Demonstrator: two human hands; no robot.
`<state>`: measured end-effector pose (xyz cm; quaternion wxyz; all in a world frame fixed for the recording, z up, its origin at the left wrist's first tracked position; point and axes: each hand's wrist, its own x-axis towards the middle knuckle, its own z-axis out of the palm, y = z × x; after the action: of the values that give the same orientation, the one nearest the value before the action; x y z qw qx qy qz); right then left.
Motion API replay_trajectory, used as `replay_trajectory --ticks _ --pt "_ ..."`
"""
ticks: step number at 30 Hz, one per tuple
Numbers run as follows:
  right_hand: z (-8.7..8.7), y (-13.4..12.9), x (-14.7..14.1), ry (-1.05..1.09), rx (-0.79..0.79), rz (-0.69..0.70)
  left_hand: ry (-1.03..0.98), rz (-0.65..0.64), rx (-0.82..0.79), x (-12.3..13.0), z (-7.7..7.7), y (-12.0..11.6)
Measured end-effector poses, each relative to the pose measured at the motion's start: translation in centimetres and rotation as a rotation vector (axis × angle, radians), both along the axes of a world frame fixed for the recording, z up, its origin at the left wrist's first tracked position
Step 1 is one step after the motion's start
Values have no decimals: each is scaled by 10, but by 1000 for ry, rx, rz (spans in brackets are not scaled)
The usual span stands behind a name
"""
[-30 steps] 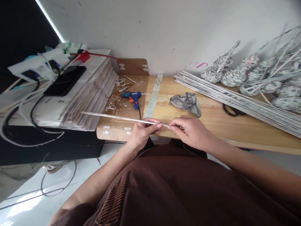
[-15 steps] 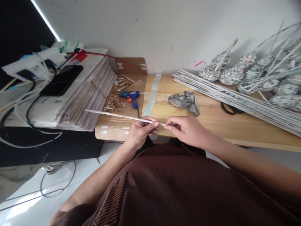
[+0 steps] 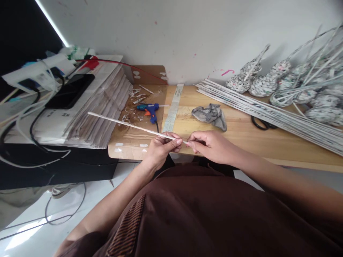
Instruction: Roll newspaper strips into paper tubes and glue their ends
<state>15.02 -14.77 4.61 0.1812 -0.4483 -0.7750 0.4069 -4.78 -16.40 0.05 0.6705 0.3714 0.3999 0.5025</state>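
While the left hand and right hand pinched the paper rod, end-finishing seemed underway, probably requiring even pressure next.

Left grip and right grip pinch just apart, forearms slanting inward from either side.

Lighting moderate, diffuse; source out of view. Wall pale grey, with soft shadows behind the woven pieces. Thin bright strip at upper left, against near-black. Glare patch on floor, lower left. Brown shirt dim, low detail. Paper rod legible; small print soft. Wide-angle stretching toward edges; upper right corner darkens.
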Motion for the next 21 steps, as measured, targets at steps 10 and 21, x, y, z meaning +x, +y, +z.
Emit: replay_trajectory --ticks 10,21 --pt "-4 7 6 181 -462 32 -4 -6 19 0 4 1" --pt "2 -1 2 14 -9 8 9 -3 27 -2 6 1"
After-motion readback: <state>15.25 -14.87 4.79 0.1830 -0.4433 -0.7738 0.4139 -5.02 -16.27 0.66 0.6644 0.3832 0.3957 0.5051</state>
